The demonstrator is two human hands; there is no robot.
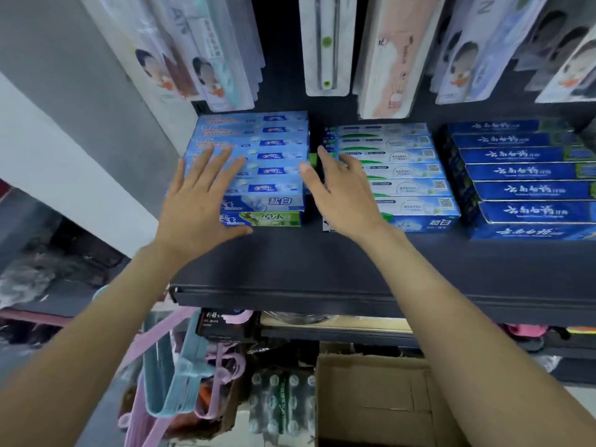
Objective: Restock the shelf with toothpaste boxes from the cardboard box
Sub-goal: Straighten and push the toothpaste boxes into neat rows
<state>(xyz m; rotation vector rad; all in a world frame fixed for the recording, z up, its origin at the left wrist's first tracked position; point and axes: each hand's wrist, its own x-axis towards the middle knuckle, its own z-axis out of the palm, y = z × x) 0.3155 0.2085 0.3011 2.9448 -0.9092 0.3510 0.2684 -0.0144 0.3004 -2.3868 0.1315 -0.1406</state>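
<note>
A row of light-blue toothpaste boxes (267, 156) lies on the dark shelf (322, 262) at the left. My left hand (196, 201) rests flat on its left end, fingers spread, holding nothing. My right hand (342, 195) is open beside the row's right end, over the gap to a second row of white-and-blue toothpaste boxes (406, 175). The brown cardboard box (380, 398) stands on the floor below the shelf, its flaps open; its contents are not visible.
Dark-blue toothpaste boxes (529, 175) fill the shelf's right part. Toothbrush packs (380, 56) hang above the rows. Below the shelf hang pink and blue hangers (180, 375), and a pack of bottles (280, 401) stands left of the cardboard box. A grey wall (80, 91) is at left.
</note>
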